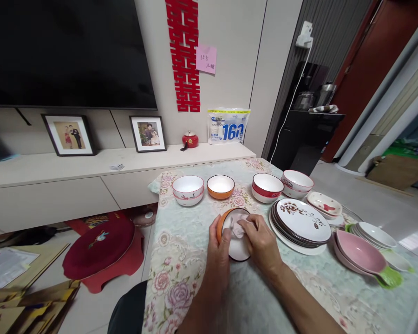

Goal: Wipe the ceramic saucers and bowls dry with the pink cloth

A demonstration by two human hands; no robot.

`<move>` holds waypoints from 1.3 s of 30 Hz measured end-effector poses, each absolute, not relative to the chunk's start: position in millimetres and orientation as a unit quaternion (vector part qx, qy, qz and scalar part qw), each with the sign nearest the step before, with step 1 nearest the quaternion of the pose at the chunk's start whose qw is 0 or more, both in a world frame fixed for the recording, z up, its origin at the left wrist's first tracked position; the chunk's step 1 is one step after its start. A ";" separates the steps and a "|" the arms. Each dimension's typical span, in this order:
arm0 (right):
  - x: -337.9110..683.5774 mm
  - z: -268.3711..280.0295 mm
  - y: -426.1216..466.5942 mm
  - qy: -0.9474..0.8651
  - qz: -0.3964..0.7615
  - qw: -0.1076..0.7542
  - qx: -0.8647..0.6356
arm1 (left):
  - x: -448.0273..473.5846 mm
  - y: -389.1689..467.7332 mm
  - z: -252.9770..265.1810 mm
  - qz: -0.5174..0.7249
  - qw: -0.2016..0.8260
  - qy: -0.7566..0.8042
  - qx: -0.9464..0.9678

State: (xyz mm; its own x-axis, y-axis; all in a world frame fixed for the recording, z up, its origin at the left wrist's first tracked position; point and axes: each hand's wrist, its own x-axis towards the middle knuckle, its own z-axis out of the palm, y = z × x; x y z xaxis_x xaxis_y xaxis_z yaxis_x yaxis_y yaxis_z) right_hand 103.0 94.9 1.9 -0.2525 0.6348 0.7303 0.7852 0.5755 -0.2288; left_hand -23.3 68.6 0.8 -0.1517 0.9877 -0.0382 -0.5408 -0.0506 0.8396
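My left hand (220, 241) grips the side of an orange bowl (238, 250) with a white inside and a dark rim, tilted toward me over the table. Pinched in the fingers of my right hand (261, 239) is a crumpled white tissue (239, 227), pressed against the inside of that bowl. Just beyond stands a second orange bowl (220, 186), upright on the cloth. To its left is a stack of white bowls with red trim (188, 190). A stack of red and white bowls (267, 188) sits to its right.
Flower-patterned plates (303, 220) are stacked right of my hands. Near them are pink leaf-shaped bowls (360, 253), small white dishes (378, 234), heart-patterned dishes (323, 204) and more white bowls (297, 182). A red stool (104, 253) stands left of the table; a tissue pack (228, 126) rests on the cabinet.
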 end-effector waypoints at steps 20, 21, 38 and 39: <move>101.3 23.7 79.8 -0.891 0.175 0.242 -0.341 | -30.5 71.5 -15.0 0.646 0.528 0.425 0.351; 99.4 21.5 80.0 -0.891 0.169 0.247 -0.342 | -31.3 71.2 -14.1 0.651 0.525 0.423 0.349; 120.5 26.7 85.7 -0.406 0.708 0.504 -0.282 | -38.8 68.3 -2.1 0.625 0.626 0.398 0.241; 119.5 26.2 85.9 -0.392 0.722 0.503 -0.269 | -38.0 69.1 -0.2 0.621 0.644 0.385 0.228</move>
